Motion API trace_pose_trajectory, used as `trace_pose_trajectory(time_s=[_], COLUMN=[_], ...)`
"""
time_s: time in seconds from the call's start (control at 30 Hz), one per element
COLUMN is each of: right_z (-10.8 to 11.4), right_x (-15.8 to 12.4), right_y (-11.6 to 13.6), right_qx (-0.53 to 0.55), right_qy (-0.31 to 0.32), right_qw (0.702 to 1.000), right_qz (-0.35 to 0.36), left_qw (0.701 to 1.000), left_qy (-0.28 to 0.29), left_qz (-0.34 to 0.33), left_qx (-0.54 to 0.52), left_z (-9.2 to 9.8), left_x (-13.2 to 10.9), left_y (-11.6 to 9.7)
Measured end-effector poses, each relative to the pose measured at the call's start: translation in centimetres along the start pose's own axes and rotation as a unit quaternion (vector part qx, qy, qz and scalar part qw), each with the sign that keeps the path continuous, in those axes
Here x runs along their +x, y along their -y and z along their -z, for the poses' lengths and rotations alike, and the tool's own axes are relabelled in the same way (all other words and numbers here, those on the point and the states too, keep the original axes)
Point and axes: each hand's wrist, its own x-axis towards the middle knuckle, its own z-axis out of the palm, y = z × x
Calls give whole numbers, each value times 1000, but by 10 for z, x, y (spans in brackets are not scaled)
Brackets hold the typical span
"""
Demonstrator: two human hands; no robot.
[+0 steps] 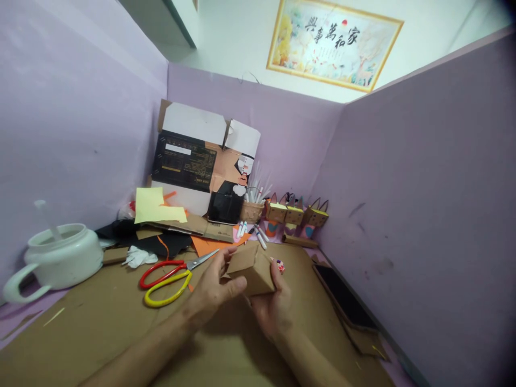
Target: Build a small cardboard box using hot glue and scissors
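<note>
A small brown cardboard box (250, 270) is held up between both hands, above the middle of the cardboard-covered table. My left hand (215, 285) grips its left side, thumb along the near edge and fingers behind it. From the right and below, my right hand (276, 306) supports the box, with the thumb on its right side. The fingers under and behind the box are partly hidden. Just left of my left hand lie scissors (177, 277) with one red and one yellow handle, blades parted a little at most. A small patterned round thing (279, 265) shows behind the right thumb.
A white mug-like pot (64, 255) stands at the left. Behind are crumpled tissue (140, 257), yellow paper (155, 207), orange paper (205, 245), markers (260, 236) and an unfolded printed carton (187, 161). Several cardboard figures with ears (294, 215) stand at the back. A dark flat panel (344, 295) lies at the right wall.
</note>
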Motion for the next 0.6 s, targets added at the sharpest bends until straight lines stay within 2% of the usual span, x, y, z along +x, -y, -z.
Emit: trace_pose_trajectory(time_s=[0.07, 0.17, 0.23, 0.37, 0.47, 0.6], right_z=[-1, -1, 0, 7, 15, 18], right_x=[0, -1, -2, -2, -2, -1], right_y=[0, -2, -3, -1, -1, -4], right_qx=[-13, -22, -15, -42, -67, -93], right_qy=[19, 51, 59, 30, 48, 56], right_qw=[1000, 998, 998, 998, 997, 994], right_qz=[-11, -15, 5, 34, 0, -26], left_qw=[996, 981, 974, 963, 935, 896], left_qy=[-2, -60, -88, -111, -127, -127], left_qz=[-16, -14, -16, -20, -19, -64], left_qx=[85, 185, 206, 243, 331, 421], left_z=[-1, 0, 3, 9, 10, 5], left_x=[0, 2, 3, 5, 5, 3], left_y=[5, 7, 6, 2, 5, 11])
